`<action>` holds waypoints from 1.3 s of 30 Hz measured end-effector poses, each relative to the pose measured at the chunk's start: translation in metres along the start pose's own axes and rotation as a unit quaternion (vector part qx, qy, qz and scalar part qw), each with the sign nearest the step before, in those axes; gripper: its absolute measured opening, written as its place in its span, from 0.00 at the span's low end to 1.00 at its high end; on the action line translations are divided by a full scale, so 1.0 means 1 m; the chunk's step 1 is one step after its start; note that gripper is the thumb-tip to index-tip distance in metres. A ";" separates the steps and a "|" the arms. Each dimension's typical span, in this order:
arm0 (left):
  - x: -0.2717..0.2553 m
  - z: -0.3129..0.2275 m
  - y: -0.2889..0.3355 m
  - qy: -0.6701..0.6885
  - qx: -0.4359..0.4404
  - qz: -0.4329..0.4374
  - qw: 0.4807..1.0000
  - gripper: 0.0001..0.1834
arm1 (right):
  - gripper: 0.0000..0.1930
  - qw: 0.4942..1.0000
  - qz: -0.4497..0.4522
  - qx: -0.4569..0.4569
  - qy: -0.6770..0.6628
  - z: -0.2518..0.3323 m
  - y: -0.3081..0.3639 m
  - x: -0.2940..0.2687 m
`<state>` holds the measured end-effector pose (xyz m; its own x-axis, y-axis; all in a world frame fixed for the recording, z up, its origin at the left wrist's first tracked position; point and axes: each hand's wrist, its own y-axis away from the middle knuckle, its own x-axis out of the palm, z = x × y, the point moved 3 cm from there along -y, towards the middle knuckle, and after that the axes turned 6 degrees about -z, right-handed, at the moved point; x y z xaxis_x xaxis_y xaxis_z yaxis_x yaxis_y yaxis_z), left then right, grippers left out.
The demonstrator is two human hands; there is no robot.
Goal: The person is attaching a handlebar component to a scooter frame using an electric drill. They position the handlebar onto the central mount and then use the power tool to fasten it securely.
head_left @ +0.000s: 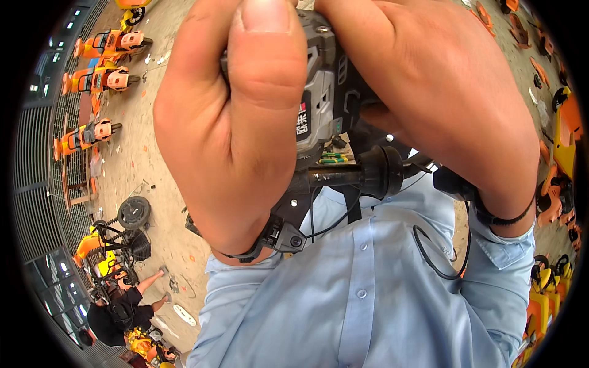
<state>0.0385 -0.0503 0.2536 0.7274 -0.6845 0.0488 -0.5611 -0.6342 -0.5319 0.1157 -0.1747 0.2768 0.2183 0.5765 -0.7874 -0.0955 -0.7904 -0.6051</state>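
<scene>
Close to the camera, my left hand [227, 122] is closed on a grey-and-black plastic-cased device [322, 80], its thumb lying along the near side. The casing has a dark label and small green lights, and resembles a cordless tool's battery pack; its upper part is hidden by my hands. My right hand [448, 86] curls round the device's right side, most of its fingertips hidden or cut off by the upper edge. Just below the device, a black handlebar grip [362, 175] with a round flange lies crosswise before my shirt. A small camera [288, 238] is strapped to my left wrist.
Orange scooters [101, 80] stand along the left wall. A loose wheel [134, 212] and a partly stripped vehicle are at lower left, near a person in dark clothes [119, 319]. Orange and yellow body panels [567, 135] line the right. Green-and-yellow handles [334, 158] show below the device.
</scene>
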 end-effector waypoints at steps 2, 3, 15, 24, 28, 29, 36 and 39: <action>-0.006 0.006 -0.004 -0.048 0.010 -0.009 0.999 0.24 | 0.08 1.000 0.000 0.001 0.002 0.000 0.001 0.000; -0.008 0.004 -0.006 -0.069 0.014 0.001 0.998 0.24 | 0.08 1.000 0.000 0.002 0.003 0.000 0.001 0.000; -0.018 0.008 -0.001 -0.179 0.029 0.065 0.981 0.22 | 0.08 1.000 0.000 0.001 -0.006 -0.001 0.007 0.013; -0.016 0.008 -0.009 -0.173 0.022 0.048 0.984 0.21 | 0.09 1.000 -0.009 0.000 -0.013 -0.008 0.004 0.016; -0.013 0.008 -0.010 -0.152 -0.007 0.034 0.988 0.20 | 0.09 1.000 -0.012 -0.001 -0.019 -0.011 0.002 0.017; -0.011 0.009 -0.010 -0.146 -0.009 0.036 0.989 0.20 | 0.09 1.000 -0.011 0.001 -0.019 -0.011 0.003 0.017; -0.014 0.008 -0.017 -0.181 0.037 -0.012 0.983 0.17 | 0.09 1.000 -0.011 0.002 -0.022 -0.014 0.006 0.018; -0.006 0.010 -0.015 -0.105 -0.013 -0.048 0.993 0.18 | 0.09 1.000 -0.012 0.000 -0.026 -0.014 0.005 0.019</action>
<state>0.0460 -0.0329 0.2532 0.8427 -0.5322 -0.0809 -0.4933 -0.7032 -0.5121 0.1331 -0.1706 0.2604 0.1696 0.6055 -0.7775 -0.0908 -0.7760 -0.6242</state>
